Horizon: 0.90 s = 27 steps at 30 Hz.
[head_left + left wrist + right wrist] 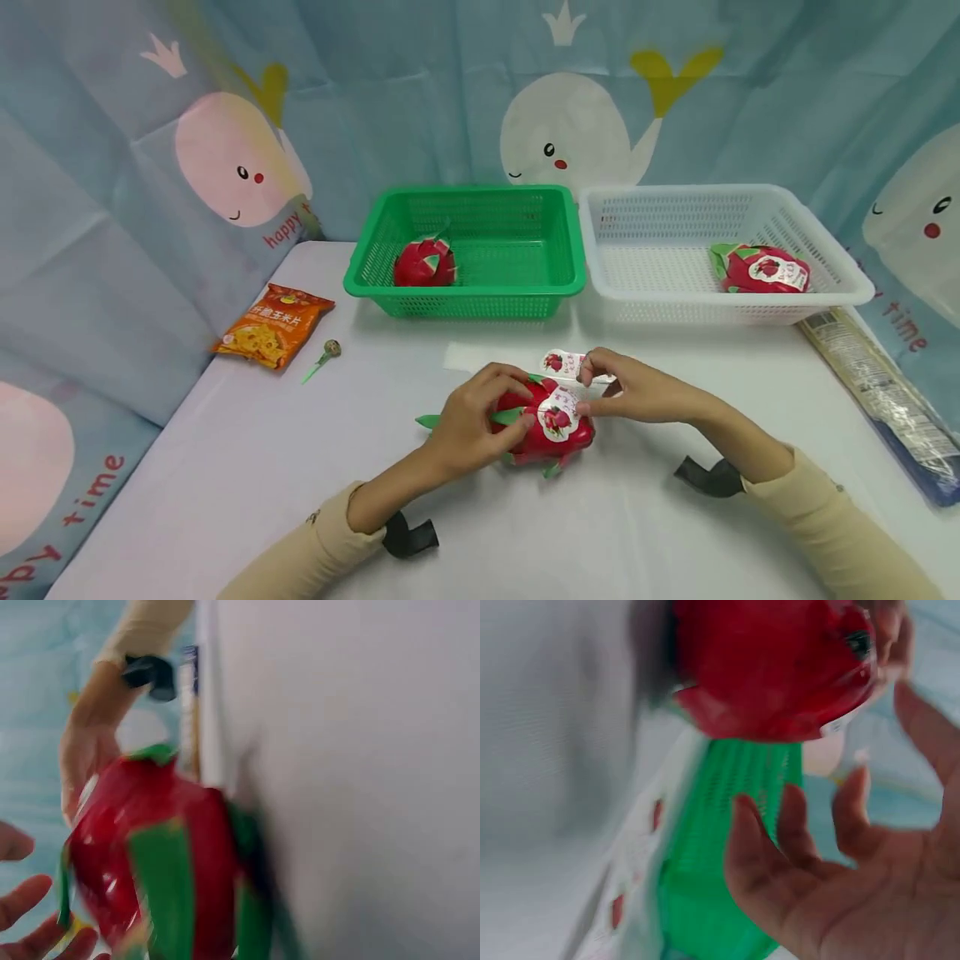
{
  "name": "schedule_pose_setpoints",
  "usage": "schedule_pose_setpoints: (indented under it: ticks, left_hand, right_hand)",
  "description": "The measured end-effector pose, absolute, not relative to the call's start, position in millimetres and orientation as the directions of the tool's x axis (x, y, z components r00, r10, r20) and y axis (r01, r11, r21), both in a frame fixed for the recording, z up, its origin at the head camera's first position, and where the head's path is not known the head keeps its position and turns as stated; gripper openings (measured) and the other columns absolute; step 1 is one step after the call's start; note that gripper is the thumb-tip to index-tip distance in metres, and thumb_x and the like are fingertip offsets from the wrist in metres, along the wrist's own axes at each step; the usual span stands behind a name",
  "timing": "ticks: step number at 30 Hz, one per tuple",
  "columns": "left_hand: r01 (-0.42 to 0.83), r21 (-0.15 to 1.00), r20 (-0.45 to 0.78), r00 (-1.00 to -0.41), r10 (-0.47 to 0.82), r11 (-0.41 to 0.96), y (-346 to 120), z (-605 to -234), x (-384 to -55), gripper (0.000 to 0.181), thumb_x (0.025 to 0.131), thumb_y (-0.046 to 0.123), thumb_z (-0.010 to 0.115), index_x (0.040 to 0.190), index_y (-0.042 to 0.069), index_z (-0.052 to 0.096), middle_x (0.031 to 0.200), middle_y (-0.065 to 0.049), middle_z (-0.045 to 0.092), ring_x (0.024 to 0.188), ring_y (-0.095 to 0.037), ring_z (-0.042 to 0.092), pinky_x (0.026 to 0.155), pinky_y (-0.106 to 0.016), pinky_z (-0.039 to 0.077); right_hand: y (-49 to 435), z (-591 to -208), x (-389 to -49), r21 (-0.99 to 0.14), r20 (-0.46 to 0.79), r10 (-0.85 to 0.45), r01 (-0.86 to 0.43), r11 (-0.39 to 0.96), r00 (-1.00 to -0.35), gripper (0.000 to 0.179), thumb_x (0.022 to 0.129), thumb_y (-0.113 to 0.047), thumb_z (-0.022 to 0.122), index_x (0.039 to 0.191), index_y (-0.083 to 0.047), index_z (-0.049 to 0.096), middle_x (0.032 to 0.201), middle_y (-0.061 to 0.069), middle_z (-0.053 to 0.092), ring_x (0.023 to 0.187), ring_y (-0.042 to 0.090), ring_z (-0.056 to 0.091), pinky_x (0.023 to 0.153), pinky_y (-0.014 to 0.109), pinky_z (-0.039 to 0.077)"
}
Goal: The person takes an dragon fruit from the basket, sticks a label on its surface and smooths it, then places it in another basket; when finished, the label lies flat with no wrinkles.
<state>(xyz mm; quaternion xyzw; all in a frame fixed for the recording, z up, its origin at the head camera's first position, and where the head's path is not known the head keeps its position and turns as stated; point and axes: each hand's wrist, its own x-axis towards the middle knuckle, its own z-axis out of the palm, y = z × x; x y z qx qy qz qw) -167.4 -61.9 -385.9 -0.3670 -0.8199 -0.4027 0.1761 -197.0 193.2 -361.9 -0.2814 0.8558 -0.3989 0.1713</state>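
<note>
A red dragon fruit (540, 437) with green scales lies on the white table, a white oval sticker (556, 414) on its upper side. My left hand (480, 417) holds the fruit from the left, thumb and fingers curved over it. At the fruit's right, my right hand (630, 387) has its thumb tip at the sticker's edge; its other fingers are loosely bent and hold nothing. Behind the fruit lies a strip of stickers (562, 364), partly hidden by the right hand. The left wrist view shows the fruit (150, 847) blurred; in the right wrist view the fingers stand apart from it.
At the back stand a green basket (465, 292) with a dragon fruit (424, 263) and a white basket (720, 300) with a stickered one (768, 271). An orange snack bag (273, 325) and a lollipop (326, 357) lie left; a long packet (885, 392) lies right.
</note>
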Motion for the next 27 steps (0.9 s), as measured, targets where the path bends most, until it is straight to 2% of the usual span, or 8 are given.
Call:
schedule_pose_setpoints:
  ticks: [4, 7, 10, 12, 16, 19, 23, 27]
  left_hand:
    - [0.522, 0.819, 0.441, -0.838, 0.321, 0.238, -83.4, -379.9, -194.3, 0.019, 0.087, 0.011, 0.061, 0.102, 0.002, 0.063, 0.109, -0.012, 0.063, 0.103, -0.017, 0.060, 0.084, -0.035, 0.053]
    - [0.220, 0.975, 0.205, -0.941, 0.271, 0.026, -102.8, -376.2, -221.1, 0.029, 0.092, 0.013, 0.055, 0.115, -0.005, 0.058, 0.107, -0.011, 0.067, 0.099, -0.014, 0.064, 0.085, -0.029, 0.053]
    - [-0.069, 0.986, -0.024, -0.961, 0.276, -0.154, -118.6, -376.3, -244.7, 0.039, 0.095, 0.016, 0.051, 0.127, -0.006, 0.049, 0.105, -0.006, 0.069, 0.097, -0.012, 0.066, 0.084, -0.025, 0.052]
    - [-0.176, 0.957, -0.104, -0.950, 0.294, -0.229, -125.4, -377.1, -255.8, 0.045, 0.096, 0.019, 0.049, 0.133, -0.006, 0.042, 0.106, -0.004, 0.069, 0.098, -0.012, 0.066, 0.085, -0.025, 0.051]
    - [-0.236, 0.915, -0.137, -0.944, 0.300, -0.326, -131.6, -378.8, -269.6, 0.051, 0.097, 0.026, 0.046, 0.135, -0.007, 0.037, 0.106, -0.003, 0.069, 0.098, -0.013, 0.066, 0.086, -0.025, 0.050]
    - [-0.256, 0.883, -0.155, -0.950, 0.271, -0.393, -132.8, -379.2, -276.2, 0.052, 0.097, 0.028, 0.045, 0.134, -0.007, 0.038, 0.100, -0.003, 0.070, 0.095, -0.013, 0.067, 0.083, -0.024, 0.052]
    - [-0.260, 0.853, -0.164, -0.956, 0.241, -0.451, -134.8, -379.3, -282.9, 0.048, 0.097, 0.025, 0.044, 0.132, -0.007, 0.037, 0.093, -0.003, 0.071, 0.090, -0.012, 0.068, 0.078, -0.022, 0.053]
    - [-0.253, 0.840, -0.148, -0.958, 0.246, -0.480, -136.8, -380.4, -286.3, 0.039, 0.097, 0.022, 0.044, 0.123, -0.007, 0.041, 0.091, -0.005, 0.072, 0.089, -0.013, 0.069, 0.076, -0.022, 0.054]
  right_hand:
    - [178.8, -353.6, -199.1, -0.808, 0.041, -0.606, -0.383, 0.447, -0.794, 0.026, 0.084, -0.019, 0.067, 0.098, -0.006, 0.051, 0.101, 0.008, 0.057, 0.102, 0.023, 0.056, 0.083, 0.034, 0.051]
    - [166.3, -350.1, -200.5, -0.777, 0.079, -0.647, -0.454, 0.436, -0.758, 0.029, 0.085, -0.020, 0.066, 0.107, -0.007, 0.053, 0.108, 0.006, 0.059, 0.106, 0.022, 0.056, 0.087, 0.038, 0.050]
    - [151.8, -346.7, -199.5, -0.701, 0.063, -0.710, -0.537, 0.470, -0.702, 0.042, 0.084, -0.032, 0.067, 0.119, -0.015, 0.052, 0.118, -0.002, 0.056, 0.114, 0.018, 0.052, 0.094, 0.041, 0.046]
    - [141.8, -343.6, -198.0, -0.638, 0.024, -0.749, -0.587, 0.499, -0.662, 0.053, 0.082, -0.040, 0.067, 0.127, -0.020, 0.048, 0.127, -0.007, 0.051, 0.120, 0.015, 0.048, 0.099, 0.041, 0.042]
    - [123.8, -339.8, -198.3, -0.546, -0.098, -0.806, -0.645, 0.535, -0.584, 0.068, 0.079, -0.046, 0.066, 0.136, -0.019, 0.042, 0.139, -0.004, 0.043, 0.129, 0.017, 0.040, 0.105, 0.040, 0.036]
    - [115.3, -341.4, -202.2, -0.515, -0.169, -0.823, -0.664, 0.542, -0.542, 0.070, 0.079, -0.044, 0.067, 0.137, -0.014, 0.042, 0.141, 0.003, 0.042, 0.132, 0.020, 0.038, 0.107, 0.040, 0.034]
    - [113.0, -343.1, -206.0, -0.502, -0.203, -0.819, -0.661, 0.557, -0.536, 0.064, 0.080, -0.043, 0.066, 0.134, -0.013, 0.048, 0.140, 0.006, 0.043, 0.129, 0.022, 0.040, 0.103, 0.041, 0.038]
    - [115.4, -345.0, -206.9, -0.504, -0.167, -0.809, -0.656, 0.562, -0.564, 0.057, 0.079, -0.044, 0.066, 0.128, -0.018, 0.055, 0.134, 0.004, 0.050, 0.121, 0.019, 0.048, 0.096, 0.039, 0.042]
